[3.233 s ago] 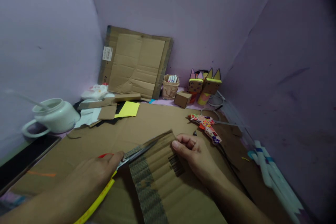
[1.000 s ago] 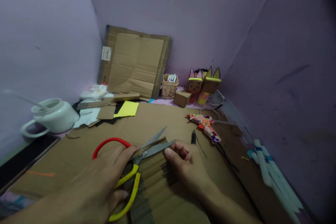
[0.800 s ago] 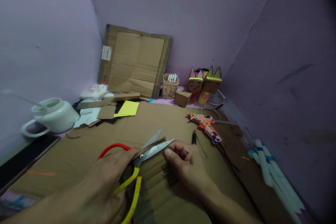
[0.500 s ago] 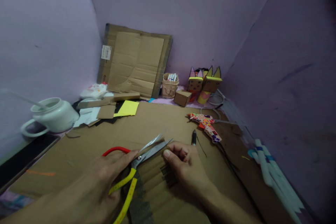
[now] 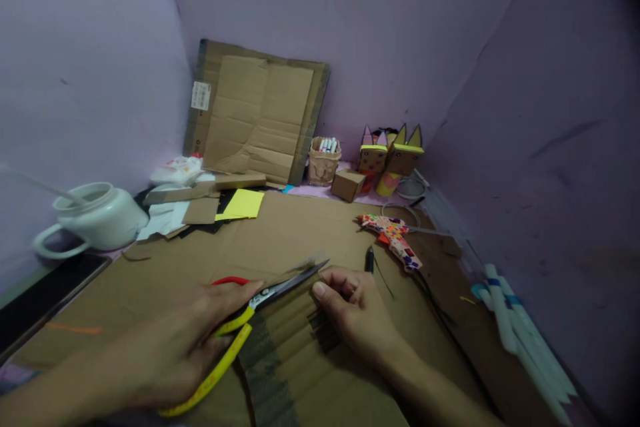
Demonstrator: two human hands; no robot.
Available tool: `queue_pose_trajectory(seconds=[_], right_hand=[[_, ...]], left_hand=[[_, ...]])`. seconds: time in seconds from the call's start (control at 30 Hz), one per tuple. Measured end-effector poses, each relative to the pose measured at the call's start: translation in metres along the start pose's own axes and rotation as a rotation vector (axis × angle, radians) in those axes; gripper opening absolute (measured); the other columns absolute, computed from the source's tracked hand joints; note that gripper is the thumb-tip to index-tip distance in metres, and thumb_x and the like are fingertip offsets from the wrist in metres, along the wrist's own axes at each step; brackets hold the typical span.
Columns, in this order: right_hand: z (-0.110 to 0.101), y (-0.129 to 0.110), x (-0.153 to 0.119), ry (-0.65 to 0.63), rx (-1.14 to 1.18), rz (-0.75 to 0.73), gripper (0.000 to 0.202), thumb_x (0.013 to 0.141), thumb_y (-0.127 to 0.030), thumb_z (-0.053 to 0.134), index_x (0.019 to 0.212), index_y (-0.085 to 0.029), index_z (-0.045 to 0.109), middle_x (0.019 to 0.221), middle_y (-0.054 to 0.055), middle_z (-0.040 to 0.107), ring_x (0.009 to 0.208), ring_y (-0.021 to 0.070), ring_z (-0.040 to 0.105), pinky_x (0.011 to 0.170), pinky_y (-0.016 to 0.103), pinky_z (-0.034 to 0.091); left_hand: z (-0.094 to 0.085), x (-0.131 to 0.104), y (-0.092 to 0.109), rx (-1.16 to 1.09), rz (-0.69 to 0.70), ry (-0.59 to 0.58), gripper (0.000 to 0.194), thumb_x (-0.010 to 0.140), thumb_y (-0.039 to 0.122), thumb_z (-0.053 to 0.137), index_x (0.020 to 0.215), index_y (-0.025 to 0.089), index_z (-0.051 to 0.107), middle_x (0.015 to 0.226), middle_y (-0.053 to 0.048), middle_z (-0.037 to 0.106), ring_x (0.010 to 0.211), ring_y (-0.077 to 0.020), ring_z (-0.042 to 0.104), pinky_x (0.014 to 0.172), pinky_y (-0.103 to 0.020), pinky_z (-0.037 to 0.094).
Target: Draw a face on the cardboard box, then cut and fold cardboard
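My left hand (image 5: 195,333) is wrapped round the scissors (image 5: 287,285), which have one red handle and yellow grips. Their blades lie close together and point up and right, along the far edge of a piece of corrugated cardboard (image 5: 300,353). A thin brown strip lies along the blades. My right hand (image 5: 353,303) pinches the cardboard's far right edge between thumb and fingers, close to the scissor tips. Dark marks show on the cardboard beside that hand, and a dark band runs down its left side.
A patterned glue gun (image 5: 395,237) lies on the right, its cord trailing toward me. A black pen-like object (image 5: 370,259) is nearer my right hand. At the left stand a white pot (image 5: 103,217) and paper scraps (image 5: 243,203); a small cardboard box (image 5: 347,185) sits at the back.
The scissor blades have come together from a wider gap along the cardboard edge. My left hand has shifted slightly left with the handles; my right hand has barely moved.
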State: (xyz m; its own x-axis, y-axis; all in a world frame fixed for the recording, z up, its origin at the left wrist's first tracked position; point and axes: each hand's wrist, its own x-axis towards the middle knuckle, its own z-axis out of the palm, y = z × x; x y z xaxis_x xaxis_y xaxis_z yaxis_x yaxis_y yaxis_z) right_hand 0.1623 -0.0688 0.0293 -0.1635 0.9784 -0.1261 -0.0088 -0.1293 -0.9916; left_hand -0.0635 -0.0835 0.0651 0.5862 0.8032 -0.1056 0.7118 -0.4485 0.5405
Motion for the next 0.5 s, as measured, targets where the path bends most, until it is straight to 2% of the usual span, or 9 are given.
queue_pose_trajectory(seconds=[0.07, 0.17, 0.27, 0.37, 0.4, 0.47, 0.5], right_hand=[[0.0, 0.002, 0.001, -0.003, 0.006, 0.018, 0.025, 0.062, -0.041, 0.057, 0.056, -0.017, 0.053, 0.05, -0.004, 0.043, 0.047, 0.0077, 0.034, 0.046, 0.022, 0.025], [0.0, 0.002, 0.002, 0.005, 0.008, 0.033, 0.026, 0.061, -0.04, 0.059, 0.053, -0.017, 0.051, 0.048, -0.005, 0.042, 0.048, 0.0074, 0.034, 0.046, 0.022, 0.025], [0.0, 0.001, 0.004, 0.018, 0.035, 0.055, 0.025, 0.059, -0.038, 0.062, 0.051, -0.017, 0.052, 0.046, -0.006, 0.043, 0.046, 0.0065, 0.033, 0.046, 0.021, 0.024], [-0.002, 0.003, 0.008, 0.039, 0.116, 0.098, 0.025, 0.055, -0.036, 0.068, 0.047, -0.016, 0.053, 0.042, -0.007, 0.042, 0.042, 0.0051, 0.031, 0.044, 0.021, 0.022], [-0.003, 0.004, 0.01, 0.046, 0.15, 0.113, 0.026, 0.053, -0.036, 0.07, 0.047, -0.016, 0.054, 0.041, -0.006, 0.044, 0.041, 0.0049, 0.032, 0.044, 0.021, 0.022], [-0.006, 0.007, 0.014, 0.052, 0.213, 0.133, 0.027, 0.051, -0.037, 0.073, 0.05, -0.015, 0.057, 0.043, -0.005, 0.048, 0.041, 0.0055, 0.036, 0.045, 0.021, 0.026], [-0.007, 0.009, 0.016, 0.056, 0.236, 0.135, 0.029, 0.051, -0.039, 0.075, 0.052, -0.015, 0.058, 0.044, -0.004, 0.05, 0.042, 0.0063, 0.039, 0.046, 0.021, 0.028]], left_hand=[[-0.002, 0.004, 0.0, -0.043, -0.004, -0.06, 0.05, 0.084, 0.016, 0.049, 0.131, 0.032, 0.05, 0.123, 0.0, 0.064, 0.112, -0.0194, 0.06, 0.096, -0.027, 0.047], [-0.005, 0.009, 0.007, -0.159, 0.044, -0.065, 0.047, 0.085, 0.019, 0.048, 0.13, 0.031, 0.053, 0.124, 0.0, 0.064, 0.113, -0.022, 0.06, 0.096, -0.03, 0.048], [-0.005, 0.012, 0.015, -0.308, 0.027, -0.064, 0.05, 0.083, 0.016, 0.046, 0.13, 0.034, 0.053, 0.124, 0.002, 0.065, 0.112, -0.0225, 0.06, 0.095, -0.033, 0.049], [0.0, 0.014, 0.008, -0.477, 0.0, -0.083, 0.05, 0.082, 0.017, 0.049, 0.128, 0.036, 0.054, 0.127, 0.003, 0.063, 0.116, -0.0215, 0.058, 0.1, -0.037, 0.045], [0.001, 0.015, 0.001, -0.519, -0.031, -0.063, 0.048, 0.081, 0.019, 0.05, 0.127, 0.034, 0.055, 0.125, 0.001, 0.064, 0.114, -0.022, 0.059, 0.098, -0.038, 0.046], [0.003, 0.019, -0.017, -0.489, -0.156, 0.044, 0.044, 0.081, 0.022, 0.05, 0.124, 0.026, 0.057, 0.115, -0.005, 0.069, 0.102, -0.0233, 0.065, 0.084, -0.036, 0.054], [0.002, 0.022, -0.028, -0.405, -0.258, 0.161, 0.043, 0.081, 0.023, 0.046, 0.122, 0.022, 0.059, 0.102, -0.007, 0.073, 0.085, -0.0232, 0.069, 0.066, -0.034, 0.057]])
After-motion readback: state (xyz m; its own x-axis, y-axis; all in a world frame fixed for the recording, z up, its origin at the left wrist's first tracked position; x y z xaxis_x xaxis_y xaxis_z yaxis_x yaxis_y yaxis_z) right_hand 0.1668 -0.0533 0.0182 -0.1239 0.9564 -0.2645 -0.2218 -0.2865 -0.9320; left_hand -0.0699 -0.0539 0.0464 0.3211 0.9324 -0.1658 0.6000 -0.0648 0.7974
